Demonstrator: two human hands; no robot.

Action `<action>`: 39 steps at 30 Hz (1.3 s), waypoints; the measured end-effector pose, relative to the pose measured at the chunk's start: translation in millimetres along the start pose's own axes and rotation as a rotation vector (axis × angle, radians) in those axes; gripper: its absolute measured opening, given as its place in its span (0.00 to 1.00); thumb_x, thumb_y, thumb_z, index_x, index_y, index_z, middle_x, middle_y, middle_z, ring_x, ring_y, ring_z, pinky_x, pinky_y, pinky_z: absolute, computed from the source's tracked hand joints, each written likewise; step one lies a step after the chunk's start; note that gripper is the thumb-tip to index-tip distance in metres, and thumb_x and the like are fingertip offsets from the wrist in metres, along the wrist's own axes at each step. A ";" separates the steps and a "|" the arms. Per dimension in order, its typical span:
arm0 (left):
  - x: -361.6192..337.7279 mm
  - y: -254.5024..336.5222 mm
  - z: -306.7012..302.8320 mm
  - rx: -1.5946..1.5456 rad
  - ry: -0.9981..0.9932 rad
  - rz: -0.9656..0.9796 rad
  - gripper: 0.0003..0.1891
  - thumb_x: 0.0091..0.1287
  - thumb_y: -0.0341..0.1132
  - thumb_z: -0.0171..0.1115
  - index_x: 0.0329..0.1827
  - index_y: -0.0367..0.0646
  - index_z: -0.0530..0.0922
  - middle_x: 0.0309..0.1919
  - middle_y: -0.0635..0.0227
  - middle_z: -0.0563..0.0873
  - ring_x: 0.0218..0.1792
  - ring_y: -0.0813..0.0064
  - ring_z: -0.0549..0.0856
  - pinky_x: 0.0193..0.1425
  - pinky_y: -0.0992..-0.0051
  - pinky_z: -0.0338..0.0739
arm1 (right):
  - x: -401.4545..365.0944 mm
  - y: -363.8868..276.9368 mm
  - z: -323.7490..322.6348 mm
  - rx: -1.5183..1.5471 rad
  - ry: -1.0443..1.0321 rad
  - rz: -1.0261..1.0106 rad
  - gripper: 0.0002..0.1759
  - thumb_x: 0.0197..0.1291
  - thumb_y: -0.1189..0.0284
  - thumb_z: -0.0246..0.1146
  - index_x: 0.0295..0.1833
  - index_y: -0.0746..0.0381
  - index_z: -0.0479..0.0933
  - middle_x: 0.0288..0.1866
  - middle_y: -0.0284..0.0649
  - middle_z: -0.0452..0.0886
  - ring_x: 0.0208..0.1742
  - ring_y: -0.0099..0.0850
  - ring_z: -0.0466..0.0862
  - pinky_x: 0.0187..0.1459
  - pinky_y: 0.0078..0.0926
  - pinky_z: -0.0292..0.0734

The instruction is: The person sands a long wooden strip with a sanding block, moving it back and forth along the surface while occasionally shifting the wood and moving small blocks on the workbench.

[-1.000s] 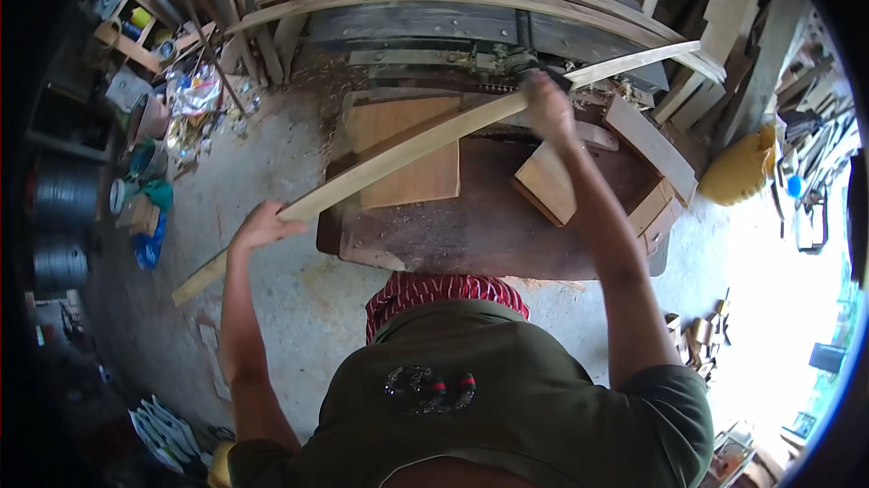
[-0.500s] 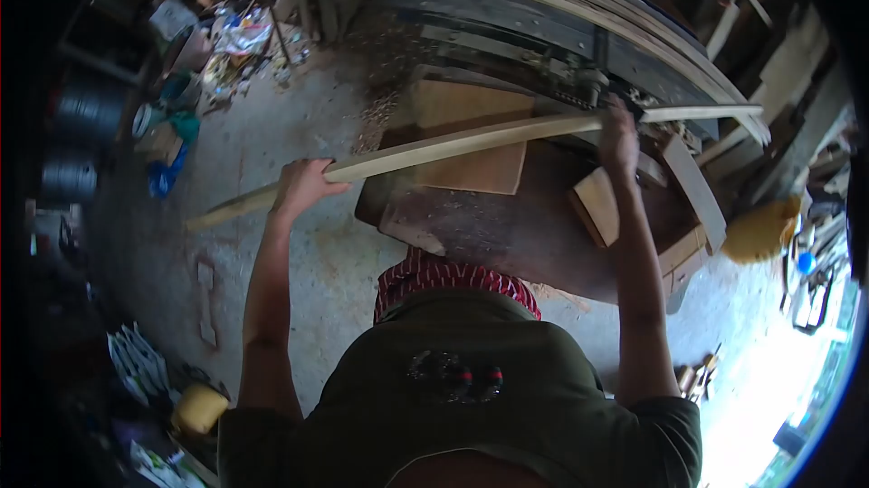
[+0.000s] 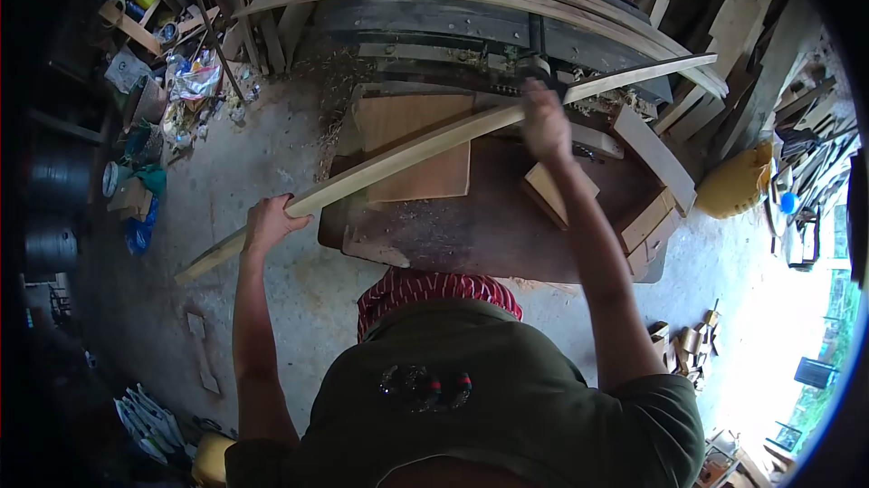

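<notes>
Pale wooden plank slants above the desk, my left hand clasping its lower end, my blurred right hand on it by the machine, grip unclear. I judge it mid-feed; the next move calls for steady, level guidance.

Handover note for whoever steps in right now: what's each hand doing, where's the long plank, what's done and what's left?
Left hand: closed around the long plank near its lower-left end.
Right hand: on the plank where it meets the machine. It is blurred, so the grip can't be told.
Plank: slants up from lower left over the dark table and a plywood sheet. Its far end pokes out to the right of the machine.
Done: the plank is lifted to the machine, both hands on it.
Left: the plank is not set down yet. How much of it is worked can't be judged.
</notes>
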State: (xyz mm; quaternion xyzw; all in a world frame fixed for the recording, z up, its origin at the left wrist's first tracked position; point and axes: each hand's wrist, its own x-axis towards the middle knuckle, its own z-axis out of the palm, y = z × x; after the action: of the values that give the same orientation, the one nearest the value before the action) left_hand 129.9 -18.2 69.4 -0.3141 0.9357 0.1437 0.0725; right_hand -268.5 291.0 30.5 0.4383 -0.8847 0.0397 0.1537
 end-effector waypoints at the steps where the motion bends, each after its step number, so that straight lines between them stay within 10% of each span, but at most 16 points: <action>1: 0.7 1.5 -1.5 -0.007 -0.005 -0.009 0.19 0.51 0.52 0.73 0.35 0.46 0.83 0.28 0.59 0.88 0.35 0.53 0.87 0.39 0.58 0.80 | 7.6 34.7 4.1 0.211 0.071 0.106 0.20 0.66 0.71 0.54 0.62 0.63 0.77 0.70 0.46 0.74 0.74 0.38 0.69 0.74 0.38 0.60; 18: -24.0 -34.2 29.0 0.337 0.530 0.067 0.10 0.59 0.37 0.69 0.44 0.52 0.83 0.35 0.68 0.85 0.38 0.61 0.85 0.41 0.61 0.79 | 0.2 55.6 41.0 0.265 0.392 0.138 0.17 0.61 0.77 0.56 0.56 0.68 0.78 0.62 0.54 0.78 0.65 0.47 0.76 0.68 0.42 0.67; 24: -14.1 -4.7 41.0 0.299 0.657 0.002 0.15 0.59 0.30 0.64 0.50 0.52 0.82 0.38 0.67 0.83 0.45 0.60 0.82 0.54 0.61 0.75 | -28.3 -55.8 18.4 0.432 0.081 -0.286 0.18 0.62 0.76 0.55 0.56 0.64 0.79 0.68 0.48 0.74 0.74 0.42 0.68 0.72 0.41 0.65; 28: -19.0 -3.3 62.8 0.287 0.529 -0.073 0.21 0.59 0.27 0.64 0.56 0.52 0.80 0.40 0.66 0.82 0.46 0.60 0.81 0.56 0.62 0.73 | -10.8 -10.2 11.6 0.402 0.076 -0.056 0.20 0.63 0.74 0.53 0.60 0.63 0.78 0.70 0.46 0.73 0.76 0.39 0.66 0.74 0.44 0.60; 31: -18.6 1.4 76.1 0.264 0.579 -0.061 0.20 0.60 0.28 0.63 0.57 0.54 0.79 0.37 0.66 0.81 0.45 0.60 0.80 0.53 0.62 0.72 | -21.8 36.7 58.2 -0.014 0.139 -0.153 0.25 0.63 0.75 0.50 0.66 0.63 0.73 0.78 0.45 0.63 0.79 0.36 0.61 0.75 0.46 0.57; 32: -11.0 16.4 78.7 0.230 0.585 -0.016 0.20 0.60 0.28 0.63 0.57 0.54 0.79 0.37 0.66 0.81 0.45 0.60 0.80 0.53 0.62 0.72 | -18.2 -5.5 12.5 -0.578 -0.303 -0.163 0.28 0.65 0.71 0.49 0.71 0.62 0.66 0.80 0.44 0.60 0.80 0.33 0.58 0.78 0.42 0.51; 35: -14.5 31.5 72.7 0.280 0.651 -0.083 0.19 0.61 0.29 0.64 0.55 0.56 0.81 0.36 0.69 0.79 0.42 0.62 0.80 0.51 0.64 0.72 | -38.7 -93.0 21.0 0.644 0.200 -0.272 0.26 0.70 0.71 0.44 0.72 0.64 0.64 0.79 0.45 0.61 0.79 0.35 0.60 0.80 0.37 0.49; 39: -8.6 42.4 72.5 0.256 0.582 -0.053 0.22 0.57 0.34 0.69 0.58 0.56 0.80 0.37 0.69 0.79 0.43 0.62 0.79 0.51 0.63 0.71 | -48.2 -141.0 -10.4 0.511 0.007 -0.344 0.27 0.64 0.75 0.50 0.70 0.65 0.66 0.76 0.44 0.66 0.76 0.40 0.67 0.79 0.40 0.53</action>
State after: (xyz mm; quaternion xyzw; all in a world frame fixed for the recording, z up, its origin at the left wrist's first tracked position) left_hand 114.2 41.8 12.1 -0.3548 0.9190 -0.0732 -0.1556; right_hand -127.5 243.5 16.5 0.6058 -0.7584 0.2361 0.0461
